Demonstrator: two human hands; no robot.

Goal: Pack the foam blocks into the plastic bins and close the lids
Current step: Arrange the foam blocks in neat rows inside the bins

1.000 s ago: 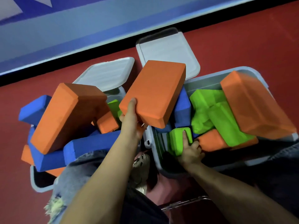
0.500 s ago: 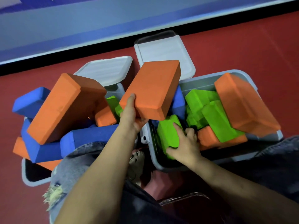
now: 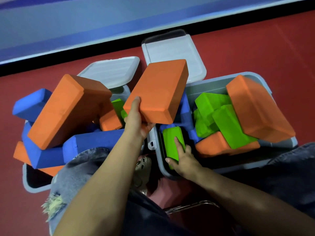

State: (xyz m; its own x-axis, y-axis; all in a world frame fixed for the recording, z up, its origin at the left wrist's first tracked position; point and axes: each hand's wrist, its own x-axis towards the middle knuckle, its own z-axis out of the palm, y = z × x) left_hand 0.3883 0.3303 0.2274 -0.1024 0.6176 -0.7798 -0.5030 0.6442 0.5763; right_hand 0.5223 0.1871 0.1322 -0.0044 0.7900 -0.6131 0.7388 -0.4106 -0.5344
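Two grey plastic bins stand side by side on the red floor, both heaped with foam blocks. My left hand (image 3: 139, 121) grips the near corner of a large orange block (image 3: 158, 89), held up above the gap between the bins. My right hand (image 3: 183, 158) grips a small green block (image 3: 171, 138) standing against the left wall inside the right bin (image 3: 204, 84). That bin also holds more green blocks (image 3: 219, 114), a blue block (image 3: 185, 109) and a big tilted orange block (image 3: 255, 108). The left bin (image 3: 32, 184) overflows with orange (image 3: 68, 109) and blue blocks (image 3: 92, 143).
Both grey lids (image 3: 110, 70) (image 3: 172, 53) hang open behind the bins toward a blue wall with a black base strip. My knees in grey denim frame the bottom of the view, a shoe (image 3: 143, 166) between them. A metal bar (image 3: 190, 206) lies below.
My right hand has turned the small green block upright and pushed it down along the left wall of the right bin. The left hand keeps the orange block nearly still.
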